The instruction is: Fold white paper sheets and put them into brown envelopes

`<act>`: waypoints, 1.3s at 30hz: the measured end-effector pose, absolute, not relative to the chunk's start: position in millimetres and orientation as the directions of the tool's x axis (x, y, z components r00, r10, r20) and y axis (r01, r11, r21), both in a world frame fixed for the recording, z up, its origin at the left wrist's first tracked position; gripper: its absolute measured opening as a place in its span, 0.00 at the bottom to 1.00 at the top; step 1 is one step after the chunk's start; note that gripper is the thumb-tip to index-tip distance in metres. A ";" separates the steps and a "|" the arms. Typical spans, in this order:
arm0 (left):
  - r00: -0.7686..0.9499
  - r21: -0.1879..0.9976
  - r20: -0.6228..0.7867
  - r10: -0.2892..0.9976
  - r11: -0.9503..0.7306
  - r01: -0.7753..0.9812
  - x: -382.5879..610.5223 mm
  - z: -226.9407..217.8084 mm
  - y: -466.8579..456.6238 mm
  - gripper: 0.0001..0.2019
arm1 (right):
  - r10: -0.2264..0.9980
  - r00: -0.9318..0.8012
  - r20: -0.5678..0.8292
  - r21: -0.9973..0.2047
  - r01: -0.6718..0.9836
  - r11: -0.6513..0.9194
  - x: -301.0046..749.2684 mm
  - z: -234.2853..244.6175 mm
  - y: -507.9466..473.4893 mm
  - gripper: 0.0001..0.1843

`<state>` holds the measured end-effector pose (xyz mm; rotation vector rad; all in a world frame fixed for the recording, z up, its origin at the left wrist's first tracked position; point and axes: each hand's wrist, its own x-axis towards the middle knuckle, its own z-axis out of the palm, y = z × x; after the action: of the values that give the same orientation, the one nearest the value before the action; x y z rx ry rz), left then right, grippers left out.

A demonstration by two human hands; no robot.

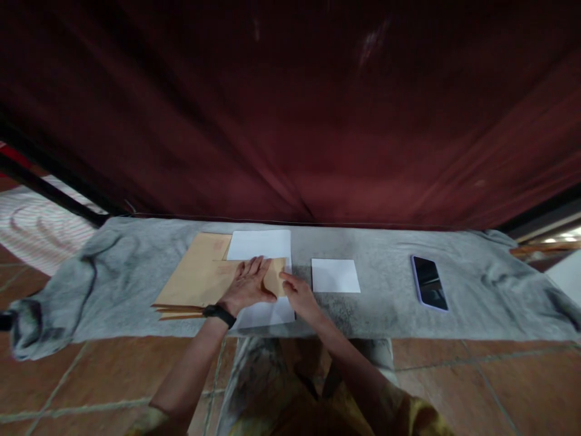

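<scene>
My left hand [247, 287], with a dark band at its wrist, lies flat with fingers spread on a brown paper envelope [275, 277]. At the envelope's right edge, the fingers of my right hand [298, 295] are closed in a pinch on it. Underneath is a white stack of paper [259, 243], showing above and below the envelope. To the left, several larger brown envelopes [190, 275] lie in a pile, partly beneath the one I hold. A small white sheet [336, 276] rests a little right of my right hand.
A phone [430, 283] with a pale purple edge lies at the right on the grey cloth [381, 254] covering the narrow table. Behind the table hangs a dark red curtain [318, 145]. Tiled floor [109, 369] shows in front of the table's near edge.
</scene>
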<state>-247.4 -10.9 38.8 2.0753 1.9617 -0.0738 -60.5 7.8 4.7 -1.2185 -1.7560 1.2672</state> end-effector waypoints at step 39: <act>0.235 0.129 0.029 0.972 -0.237 0.963 -244.0 46.5 -24.1 0.58 | 0.923 -0.310 -0.226 -0.927 0.360 -0.106 -54.9 10.2 26.5 0.04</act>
<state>-244.0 -24.1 46.5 2.4016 1.8859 0.1565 -54.9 26.5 10.2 -1.4121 -1.6550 1.4266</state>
